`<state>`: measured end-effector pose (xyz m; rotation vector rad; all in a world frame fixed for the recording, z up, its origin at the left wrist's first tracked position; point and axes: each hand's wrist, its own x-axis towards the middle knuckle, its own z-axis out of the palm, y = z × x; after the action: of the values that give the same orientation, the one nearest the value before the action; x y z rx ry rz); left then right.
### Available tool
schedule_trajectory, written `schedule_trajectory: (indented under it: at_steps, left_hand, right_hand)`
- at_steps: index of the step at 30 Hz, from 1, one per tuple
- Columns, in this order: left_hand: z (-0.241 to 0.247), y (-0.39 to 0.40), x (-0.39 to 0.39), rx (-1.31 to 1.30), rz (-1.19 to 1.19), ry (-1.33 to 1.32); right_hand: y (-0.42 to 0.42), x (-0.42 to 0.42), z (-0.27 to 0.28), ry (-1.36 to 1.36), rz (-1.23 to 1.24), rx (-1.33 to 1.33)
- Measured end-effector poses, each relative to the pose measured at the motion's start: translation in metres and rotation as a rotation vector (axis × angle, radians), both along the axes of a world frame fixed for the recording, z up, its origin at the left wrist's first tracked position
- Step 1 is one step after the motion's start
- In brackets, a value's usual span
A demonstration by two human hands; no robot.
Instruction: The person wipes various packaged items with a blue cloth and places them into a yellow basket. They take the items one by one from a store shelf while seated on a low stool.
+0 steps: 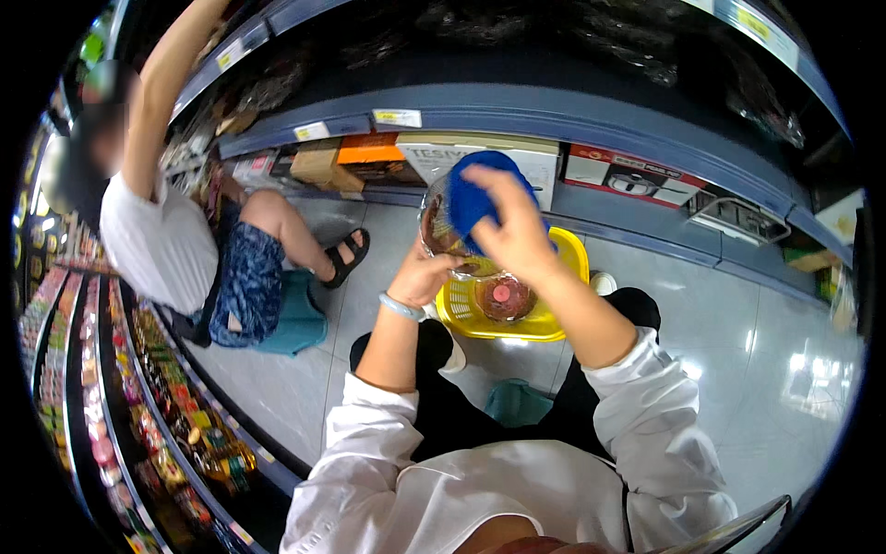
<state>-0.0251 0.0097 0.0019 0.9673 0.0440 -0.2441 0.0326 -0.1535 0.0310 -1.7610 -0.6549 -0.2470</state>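
Note:
My left hand [428,277], with a pale bangle on the wrist, grips the lower edge of a round brownish item in clear plastic wrap [437,232]. Against its right side, my right hand [509,228] holds a bright blue cloth [484,181], which hides much of the item. What is under the wrap cannot be made out exactly. Below both hands, a yellow plastic basket [576,260] stands on the floor between my feet. Inside it lies a round reddish-brown item [504,305] with a pink disc at its centre, apparently wrapped too.
Ahead runs a grey-blue metal shelf [484,104] with plastic-wrapped goods above and boxed goods [637,176] below. A person [163,235] sits at left on a teal stool [297,315], one arm raised. Stocked shelves [166,415] line the left. Another teal stool [519,401] is beneath me.

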Motion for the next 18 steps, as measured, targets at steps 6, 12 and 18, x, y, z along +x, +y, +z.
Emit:
schedule_trajectory:
  at_steps: [6,12,18]
  left_hand:
    - [-0.025,-0.003,0.005,0.048,-0.043,0.021]
    - [-0.01,-0.001,0.001,0.025,-0.048,-0.034]
    - [-0.007,0.007,0.002,0.038,-0.021,0.022]
  right_hand:
    - [0.009,0.003,-0.019,-0.249,-0.056,-0.638]
    - [-0.014,0.054,-0.026,0.06,-0.082,-0.482]
    - [-0.031,0.073,0.002,0.825,-0.142,0.406]
